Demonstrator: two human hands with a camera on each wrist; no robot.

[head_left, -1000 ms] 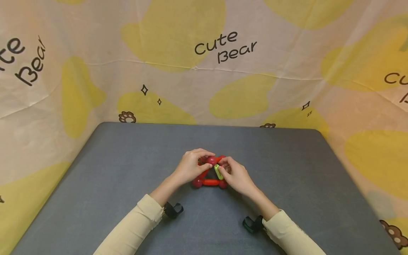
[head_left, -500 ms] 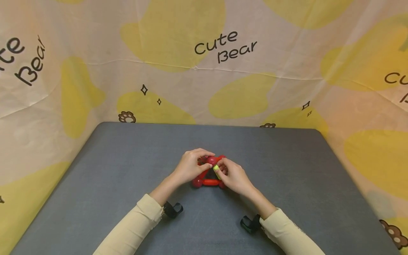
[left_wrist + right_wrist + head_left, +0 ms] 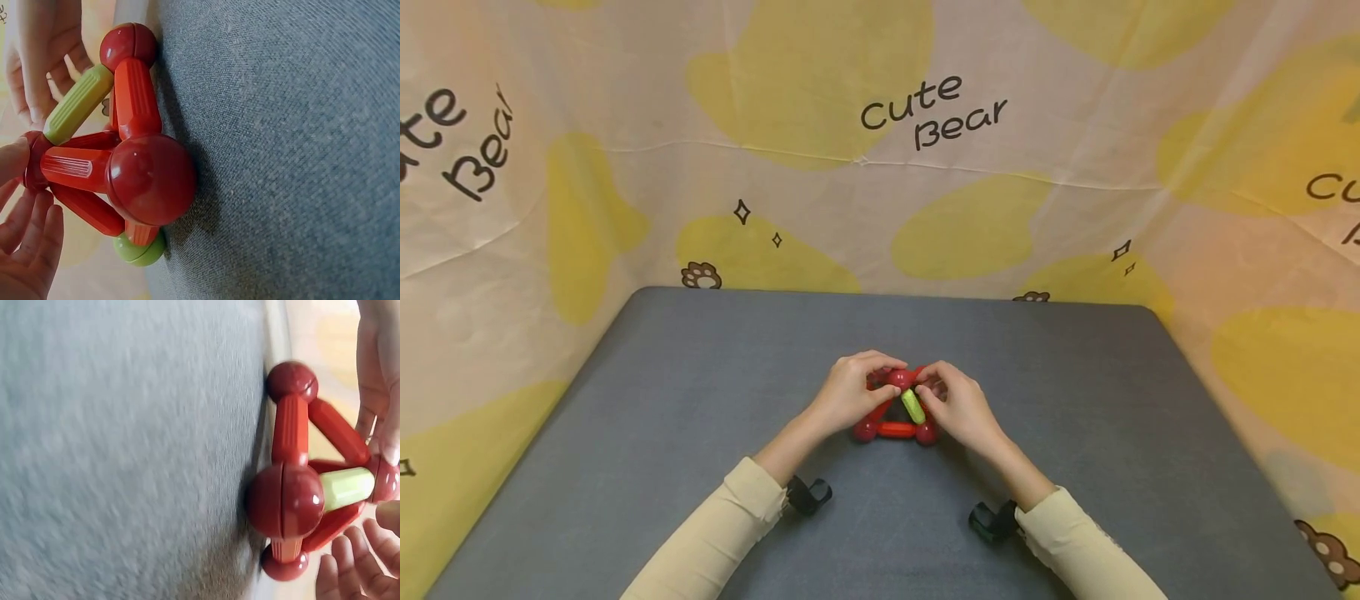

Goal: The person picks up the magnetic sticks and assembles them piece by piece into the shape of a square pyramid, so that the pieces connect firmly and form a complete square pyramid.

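Observation:
A pyramid-like frame of red magnetic rods and balls stands on the table; a red rod (image 3: 896, 430) forms its near edge. My left hand (image 3: 847, 392) holds the top red ball (image 3: 898, 380) between thumb and fingers. One yellow-green rod (image 3: 913, 407) slopes from that ball down to the near right red ball (image 3: 927, 432), meeting both in the wrist views. Beside the rod's upper end is my right hand (image 3: 962, 412), its fingers loosely bent with nothing between them. A green ball (image 3: 140, 250) shows low in the left wrist view. The hands cover parts of the frame's far side.
The grey table (image 3: 737, 350) reaches to a cloth backdrop (image 3: 820, 208) printed with yellow patches and lettering. Black straps stick out near both wrists.
My right hand has tilted the yellow-green rod up against the top ball, then let go and drawn slightly to the right. My left hand keeps its hold.

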